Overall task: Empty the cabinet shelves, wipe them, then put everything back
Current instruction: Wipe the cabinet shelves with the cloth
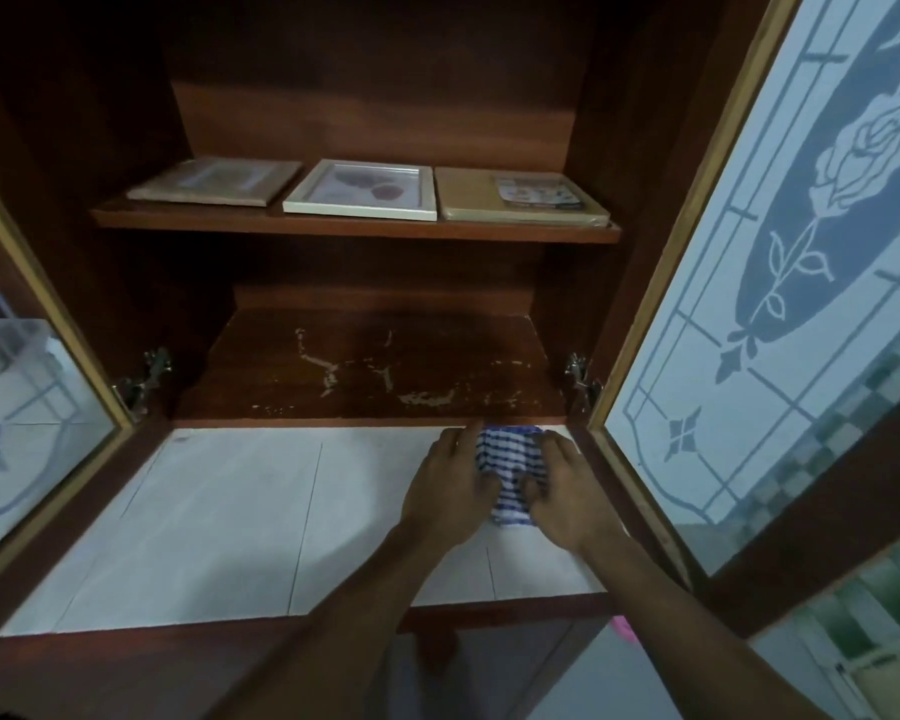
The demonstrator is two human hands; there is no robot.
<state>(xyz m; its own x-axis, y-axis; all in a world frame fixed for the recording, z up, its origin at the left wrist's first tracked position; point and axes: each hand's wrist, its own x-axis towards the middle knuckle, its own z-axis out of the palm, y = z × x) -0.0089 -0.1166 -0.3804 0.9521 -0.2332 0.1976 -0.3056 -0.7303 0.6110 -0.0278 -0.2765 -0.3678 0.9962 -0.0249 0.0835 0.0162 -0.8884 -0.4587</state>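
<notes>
A blue-and-white striped cloth [511, 462] lies on the white ledge [230, 511] just in front of the cabinet's lower shelf [375, 366]. My left hand [450, 491] presses on the cloth's left side with its fingers laid out flat. My right hand [567, 493] presses on its right side the same way, and both thumbs rest on the cloth. The lower shelf is dark wood with pale worn patches and has nothing on it. On the upper shelf [354, 228] three things lie flat: a brown frame [214, 181], a white picture frame [362, 189] and a tan board [520, 197].
Both cabinet doors stand open: a frosted rose-pattern glass door [801, 252] close on the right and a glass door [22, 433] on the left. Metal hinges [583, 381] stick out at the lower shelf's sides. Something pink [622, 628] shows below the ledge.
</notes>
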